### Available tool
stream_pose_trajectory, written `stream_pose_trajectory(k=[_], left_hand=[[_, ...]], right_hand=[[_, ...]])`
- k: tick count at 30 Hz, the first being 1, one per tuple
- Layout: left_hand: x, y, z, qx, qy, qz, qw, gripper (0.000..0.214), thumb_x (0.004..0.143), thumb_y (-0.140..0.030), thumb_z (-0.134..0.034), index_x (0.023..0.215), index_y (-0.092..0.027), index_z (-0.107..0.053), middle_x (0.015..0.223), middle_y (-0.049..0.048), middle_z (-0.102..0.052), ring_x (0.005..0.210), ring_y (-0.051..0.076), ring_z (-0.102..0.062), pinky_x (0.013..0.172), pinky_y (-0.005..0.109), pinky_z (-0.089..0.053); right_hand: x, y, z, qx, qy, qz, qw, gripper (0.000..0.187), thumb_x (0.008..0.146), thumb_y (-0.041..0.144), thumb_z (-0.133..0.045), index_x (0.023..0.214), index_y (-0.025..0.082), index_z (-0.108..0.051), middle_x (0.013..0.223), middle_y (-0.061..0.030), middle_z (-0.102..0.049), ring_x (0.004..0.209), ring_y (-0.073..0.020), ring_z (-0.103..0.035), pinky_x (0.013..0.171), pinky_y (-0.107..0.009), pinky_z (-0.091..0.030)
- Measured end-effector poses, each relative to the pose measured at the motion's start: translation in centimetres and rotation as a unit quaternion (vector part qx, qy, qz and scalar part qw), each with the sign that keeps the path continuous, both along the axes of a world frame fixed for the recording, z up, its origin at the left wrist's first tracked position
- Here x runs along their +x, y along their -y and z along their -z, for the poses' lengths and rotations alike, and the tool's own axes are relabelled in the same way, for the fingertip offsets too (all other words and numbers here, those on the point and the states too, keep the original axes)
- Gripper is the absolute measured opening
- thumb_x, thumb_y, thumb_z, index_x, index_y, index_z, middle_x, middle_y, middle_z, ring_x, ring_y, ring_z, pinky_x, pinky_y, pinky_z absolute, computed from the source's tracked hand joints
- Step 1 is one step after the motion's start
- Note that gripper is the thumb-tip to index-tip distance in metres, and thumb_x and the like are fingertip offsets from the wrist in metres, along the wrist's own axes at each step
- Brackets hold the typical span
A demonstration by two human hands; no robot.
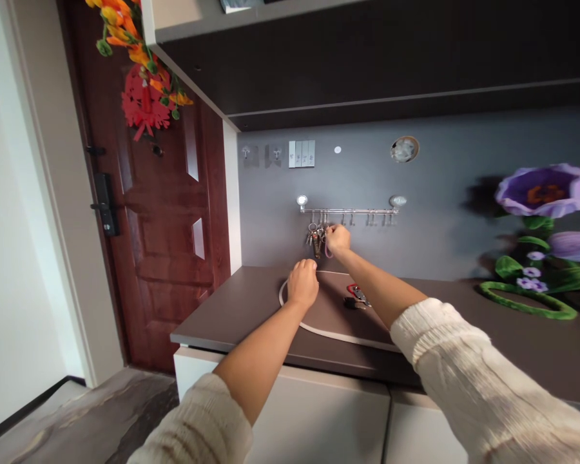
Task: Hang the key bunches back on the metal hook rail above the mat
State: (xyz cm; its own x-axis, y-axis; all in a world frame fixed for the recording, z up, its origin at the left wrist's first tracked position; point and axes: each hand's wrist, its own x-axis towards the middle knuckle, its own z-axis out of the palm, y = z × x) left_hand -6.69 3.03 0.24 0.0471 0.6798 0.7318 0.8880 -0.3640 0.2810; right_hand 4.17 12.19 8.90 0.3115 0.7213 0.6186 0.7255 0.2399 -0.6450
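Note:
My right hand [338,240] is raised to the metal hook rail [348,211] on the grey wall. Its fingers are pinched on a bunch of keys [316,237] hanging from the rail's left hooks. My left hand [303,283] hovers lower, over the rear edge of a round tray with a pale rim [319,331] on the brown counter. Its fingers are curled closed, and I cannot make out anything in them. Another set of keys with a red tag [356,296] lies in the tray, just right of my left hand.
A dark red door [159,212] with a black handle stands at the left, with a red ornament and orange flowers on it. Purple artificial flowers [546,193] sit at the counter's right end. Light switches [301,154] and two small hooks are on the wall above the rail.

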Motion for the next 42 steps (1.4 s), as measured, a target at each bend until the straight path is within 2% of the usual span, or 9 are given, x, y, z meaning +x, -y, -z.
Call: stream_pose_trajectory(k=[4,8,15,19,25,33,42], left_hand=[[-0.3,0.2,-0.1,-0.003,0.019,-0.01,1.0,0.03,0.09,-0.022,-0.024,0.09,-0.018,-0.054,0.092,0.005,-0.06,0.088,0.016,-0.053,0.079,0.027,-0.038],[-0.8,0.6,-0.3,-0.008,0.037,-0.024,0.999,0.03,0.09,-0.021,-0.024,0.091,-0.018,-0.054,0.094,0.0051,-0.06,0.09,0.016,-0.052,0.08,0.027,-0.037],[-2.1,1.2,-0.5,-0.012,0.062,-0.055,0.996,0.029,0.09,-0.019,-0.025,0.093,-0.018,-0.054,0.096,0.0055,-0.06,0.092,0.015,-0.052,0.08,0.026,-0.037],[-2.5,1.3,-0.5,-0.04,0.051,-0.06,0.996,0.027,0.089,-0.02,-0.029,0.095,-0.018,-0.055,0.098,0.0058,-0.06,0.093,0.016,-0.052,0.08,0.026,-0.037],[-2.5,1.2,0.0,-0.079,-0.006,-0.034,0.996,0.023,0.087,-0.025,-0.037,0.093,-0.02,-0.06,0.098,0.0054,-0.059,0.093,0.016,-0.051,0.08,0.026,-0.038],[-2.5,0.4,0.8,-0.106,-0.079,0.002,0.991,0.019,0.083,-0.027,-0.047,0.09,-0.023,-0.064,0.098,0.0036,-0.059,0.095,0.016,-0.051,0.08,0.026,-0.04],[-1.4,-0.3,0.2,-0.118,-0.164,0.018,0.979,0.023,0.084,-0.029,-0.045,0.092,-0.022,-0.066,0.097,0.0062,-0.06,0.096,0.018,-0.052,0.082,0.028,-0.04]], right_hand=[[0.3,0.5,0.4,0.001,-0.013,-0.008,1.0,0.024,0.079,0.019,-0.043,0.092,0.012,-0.063,0.091,-0.0125,-0.065,0.088,-0.0177,-0.059,0.081,-0.026,-0.041],[0.7,2.2,1.3,0.005,-0.016,-0.023,1.0,0.028,0.077,0.017,-0.045,0.1,0.01,-0.059,0.102,-0.0136,-0.062,0.095,-0.0182,-0.056,0.085,-0.028,-0.04],[1.4,6.6,4.5,0.029,-0.011,-0.108,0.994,0.024,0.077,0.017,-0.044,0.096,0.014,-0.058,0.097,-0.0084,-0.063,0.087,-0.0148,-0.057,0.082,-0.028,-0.041],[2.0,8.8,6.2,0.008,0.037,-0.132,0.991,0.021,0.076,0.016,-0.045,0.091,0.015,-0.059,0.092,-0.006,-0.064,0.085,-0.0143,-0.057,0.082,-0.028,-0.041],[3.2,11.3,7.4,-0.007,0.126,-0.135,0.983,0.018,0.076,0.016,-0.047,0.087,0.016,-0.062,0.085,-0.0045,-0.065,0.079,-0.0141,-0.057,0.079,-0.027,-0.041],[3.3,11.5,8.2,-0.008,0.218,-0.135,0.966,0.021,0.077,0.011,-0.046,0.089,0.015,-0.062,0.084,-0.0063,-0.066,0.084,-0.0162,-0.054,0.079,-0.026,-0.039],[3.0,11.0,8.0,-0.033,0.24,-0.091,0.966,0.024,0.077,0.013,-0.045,0.09,0.017,-0.064,0.087,-0.0063,-0.066,0.087,-0.0178,-0.054,0.079,-0.026,-0.039]])
